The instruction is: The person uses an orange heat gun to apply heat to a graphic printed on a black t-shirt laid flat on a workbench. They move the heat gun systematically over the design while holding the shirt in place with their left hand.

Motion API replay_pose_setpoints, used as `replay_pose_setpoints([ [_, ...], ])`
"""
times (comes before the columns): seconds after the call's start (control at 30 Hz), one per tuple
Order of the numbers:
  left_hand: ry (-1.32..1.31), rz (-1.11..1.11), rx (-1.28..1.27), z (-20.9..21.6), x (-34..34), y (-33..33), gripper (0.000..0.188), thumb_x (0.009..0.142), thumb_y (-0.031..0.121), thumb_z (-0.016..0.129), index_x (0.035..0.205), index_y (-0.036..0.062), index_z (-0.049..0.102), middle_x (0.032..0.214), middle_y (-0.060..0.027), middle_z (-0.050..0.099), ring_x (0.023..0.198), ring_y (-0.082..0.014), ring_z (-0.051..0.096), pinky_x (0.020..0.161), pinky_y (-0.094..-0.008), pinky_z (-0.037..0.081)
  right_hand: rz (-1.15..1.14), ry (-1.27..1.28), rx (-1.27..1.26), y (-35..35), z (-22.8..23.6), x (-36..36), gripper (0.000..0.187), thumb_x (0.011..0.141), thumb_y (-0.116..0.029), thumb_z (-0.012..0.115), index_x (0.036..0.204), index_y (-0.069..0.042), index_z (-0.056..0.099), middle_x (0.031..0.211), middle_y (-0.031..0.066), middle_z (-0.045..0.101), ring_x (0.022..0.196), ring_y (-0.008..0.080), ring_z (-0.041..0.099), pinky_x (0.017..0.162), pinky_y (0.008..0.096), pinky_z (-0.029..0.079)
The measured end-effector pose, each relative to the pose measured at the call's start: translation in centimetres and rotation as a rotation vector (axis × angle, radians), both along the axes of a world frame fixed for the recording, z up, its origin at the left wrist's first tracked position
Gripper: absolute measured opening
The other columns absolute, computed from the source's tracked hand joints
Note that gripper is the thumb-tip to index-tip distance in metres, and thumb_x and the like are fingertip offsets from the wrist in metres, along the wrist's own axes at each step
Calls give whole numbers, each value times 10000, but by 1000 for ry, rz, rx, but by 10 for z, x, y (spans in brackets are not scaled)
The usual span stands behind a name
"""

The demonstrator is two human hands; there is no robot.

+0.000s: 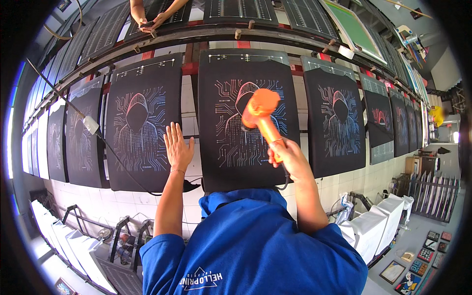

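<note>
My right hand [291,158] is wrapped round the handle of an orange hair dryer [264,114]. The dryer hovers over a black T-shirt [211,169] stretched on a flat board in front of me, and covers part of its print. That print [241,140] is a hooded figure among circuit lines, in red and blue shades. My left hand [178,148] is stretched flat with nothing in it, by the right edge of a second black T-shirt [140,179] with the same print. Whether the fingers touch that shirt, I cannot tell. The dryer's cord hangs below my right hand.
More shirt boards stand in a row, including one [339,142] at right. A cable with a white connector [91,125] crosses the left side. Beyond a long rail [196,35], another person's hands [156,23] hold a small dark object. A green screen frame [354,29] leans far right.
</note>
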State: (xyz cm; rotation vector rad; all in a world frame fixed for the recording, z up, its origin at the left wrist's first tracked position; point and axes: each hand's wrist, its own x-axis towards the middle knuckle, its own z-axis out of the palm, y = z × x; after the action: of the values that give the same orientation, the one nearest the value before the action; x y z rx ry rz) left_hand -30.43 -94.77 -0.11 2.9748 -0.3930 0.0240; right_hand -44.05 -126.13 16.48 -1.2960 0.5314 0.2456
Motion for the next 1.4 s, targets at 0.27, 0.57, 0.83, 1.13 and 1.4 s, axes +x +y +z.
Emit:
replay_pose_setpoints([
  [0.27,-4,11,5,1,-3,0,750,912,358,531,1477,-28,224,1554,-189,205,1457,-336,136,1188,-451,101,-322,54,-155,-65,1,-43,237,915,-234,616,981,-18,544,763,60,587,620,133,580,503,242,473],
  [0.57,-43,3,-21,0,-3,-2,749,891,320,566,1471,-27,242,1537,-199,237,1448,-343,159,1183,-458,121,-33,-13,-8,-10,-2,-18,282,912,-281,613,993,-17,554,771,36,588,632,111,577,529,235,468],
  [0.83,-72,-2,-24,-3,-4,0,741,896,325,563,1468,-27,251,1534,-200,246,1444,-344,176,1180,-455,139,-58,-5,-5,-20,-8,-26,258,930,-246,601,1009,-4,555,779,46,588,634,107,569,532,229,467],
  [1.13,-39,26,16,-1,-5,-2,745,901,354,540,1479,-8,239,1548,-172,232,1450,-321,169,1186,-442,129,-322,27,-120,-66,-3,-59,253,905,-254,635,958,-20,556,766,49,588,615,113,579,505,235,474],
  [1.4,-66,-1,-17,-1,-5,-1,745,892,326,567,1469,-24,250,1534,-200,244,1438,-354,185,1176,-464,144,20,3,76,7,-2,-30,264,904,-284,624,968,-40,545,766,13,572,639,92,561,549,230,449],
])
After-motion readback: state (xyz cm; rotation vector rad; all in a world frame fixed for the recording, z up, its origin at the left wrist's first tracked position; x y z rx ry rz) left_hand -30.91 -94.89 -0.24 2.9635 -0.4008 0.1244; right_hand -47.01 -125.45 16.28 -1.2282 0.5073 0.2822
